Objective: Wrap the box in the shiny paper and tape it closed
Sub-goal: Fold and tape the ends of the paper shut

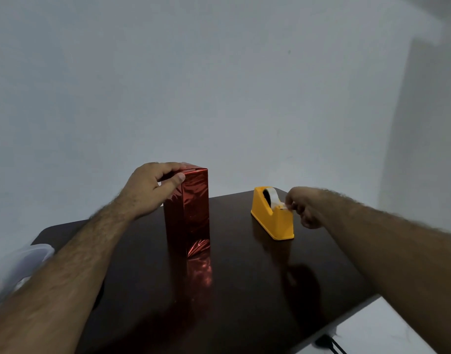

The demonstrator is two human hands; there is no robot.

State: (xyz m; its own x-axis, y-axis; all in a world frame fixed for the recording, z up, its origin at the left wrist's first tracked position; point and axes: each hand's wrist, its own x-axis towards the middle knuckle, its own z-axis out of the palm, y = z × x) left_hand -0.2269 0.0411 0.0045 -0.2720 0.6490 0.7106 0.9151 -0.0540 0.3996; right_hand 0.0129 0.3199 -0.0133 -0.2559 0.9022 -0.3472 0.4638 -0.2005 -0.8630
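1. Pale grey wall fills the background, and in front of it sits a dark, glossy table whose far edge runs just behind the things on it.
2. Edges: the table's right side cuts off diagonally at the lower right, with white floor beyond it; at the left edge a clear plastic tub pokes in, blurred.
3. Room to move: a bare stretch of tabletop lies between the box and the dispenser, and a wide dark span spreads toward the camera.
4. Left hand now: it grips the top of the box, fingers laid over the top face, thumb pressed on the near side just under the top edge.
5. That box stands upright on its end, left of centre, fully covered in shiny red paper, creased near the bottom corner; its red reflection shows on the table.
6. Right hand reaches to the yellow dispenser, fingers curled, fingertips pinching the loose end of the tape at the cutter.
7. Tape roll sits in the dispenser's cradle, pale against the yellow.
8. Dispenser stands well apart from the box, to its right and near the far edge.
9. Box and tape end are apart, one hand on each, forearms spread wide across the table.
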